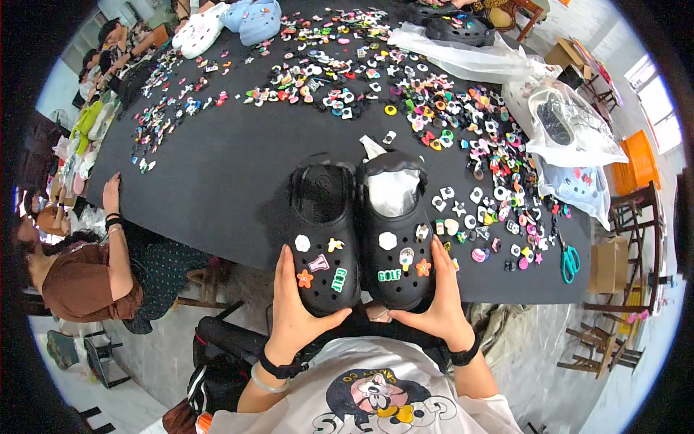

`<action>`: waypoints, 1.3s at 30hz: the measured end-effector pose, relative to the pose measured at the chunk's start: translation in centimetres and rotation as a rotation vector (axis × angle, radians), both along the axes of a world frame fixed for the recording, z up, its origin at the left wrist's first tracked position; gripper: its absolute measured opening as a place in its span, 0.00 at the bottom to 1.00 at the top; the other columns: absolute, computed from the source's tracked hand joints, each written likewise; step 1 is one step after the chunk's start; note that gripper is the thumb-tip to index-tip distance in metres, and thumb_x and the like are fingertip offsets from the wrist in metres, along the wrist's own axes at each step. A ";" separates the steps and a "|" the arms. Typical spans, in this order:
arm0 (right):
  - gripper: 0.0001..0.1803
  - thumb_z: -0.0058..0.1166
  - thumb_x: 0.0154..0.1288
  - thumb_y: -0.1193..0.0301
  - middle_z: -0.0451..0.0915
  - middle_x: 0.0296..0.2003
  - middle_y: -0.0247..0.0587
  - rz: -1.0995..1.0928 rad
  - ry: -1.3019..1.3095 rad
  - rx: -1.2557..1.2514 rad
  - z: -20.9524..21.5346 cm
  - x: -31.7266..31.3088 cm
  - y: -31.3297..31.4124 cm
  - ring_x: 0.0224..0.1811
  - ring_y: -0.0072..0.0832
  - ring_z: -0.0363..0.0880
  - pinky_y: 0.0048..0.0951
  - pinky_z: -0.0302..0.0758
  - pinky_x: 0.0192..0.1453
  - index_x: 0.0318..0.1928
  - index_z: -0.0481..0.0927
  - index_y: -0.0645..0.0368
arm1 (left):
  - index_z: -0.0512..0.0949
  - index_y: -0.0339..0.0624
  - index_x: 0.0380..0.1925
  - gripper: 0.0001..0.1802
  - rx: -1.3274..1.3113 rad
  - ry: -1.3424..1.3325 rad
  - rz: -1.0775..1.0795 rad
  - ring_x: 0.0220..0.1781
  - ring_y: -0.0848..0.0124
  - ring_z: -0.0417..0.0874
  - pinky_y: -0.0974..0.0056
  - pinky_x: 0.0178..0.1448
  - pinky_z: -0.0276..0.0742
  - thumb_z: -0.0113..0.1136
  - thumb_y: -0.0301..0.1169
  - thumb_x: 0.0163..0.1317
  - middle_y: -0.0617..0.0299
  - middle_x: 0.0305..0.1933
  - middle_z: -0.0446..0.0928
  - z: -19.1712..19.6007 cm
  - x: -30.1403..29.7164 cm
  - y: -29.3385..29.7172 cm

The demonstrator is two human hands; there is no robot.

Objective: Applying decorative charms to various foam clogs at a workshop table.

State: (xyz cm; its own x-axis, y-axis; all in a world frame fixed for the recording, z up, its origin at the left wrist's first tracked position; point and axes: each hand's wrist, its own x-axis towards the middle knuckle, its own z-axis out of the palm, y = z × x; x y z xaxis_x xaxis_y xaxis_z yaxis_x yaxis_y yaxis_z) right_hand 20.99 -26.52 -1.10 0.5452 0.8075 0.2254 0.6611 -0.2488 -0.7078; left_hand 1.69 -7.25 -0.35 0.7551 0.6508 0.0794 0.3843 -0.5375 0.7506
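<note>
Two black clogs stand side by side, toes toward me, at the near edge of the dark table. My left hand (296, 311) grips the left clog (323, 235), fingers along its outer side and thumb at the toe. In the same way my right hand (444, 309) holds the right clog (395, 289). Each upper carries several charms, among them a white one, an orange starfish and a green lettered piece. White wrapping (392, 192) fills the opening of the right clog, while the left clog's dark insole shows bare.
Loose colourful shoe charms (499, 155) cover the table's (217, 166) far and right parts. Teal scissors (570, 262) lie at the right edge, near bagged clogs (575, 186). White (199, 30) and blue clogs (252, 22) sit far left. A person (90, 278) in brown sits at the left edge.
</note>
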 end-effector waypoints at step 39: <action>0.26 0.71 0.54 0.75 0.74 0.29 0.34 -0.193 0.528 0.222 1.5 0.8 0.3 0.30 0.20 0.72 0.23 0.72 0.36 0.49 0.69 0.61 | 0.69 0.37 0.27 0.13 0.190 -0.029 -0.074 0.34 0.54 0.72 0.54 0.38 0.69 0.67 0.28 0.56 0.53 0.30 0.68 1.9 0.2 2.9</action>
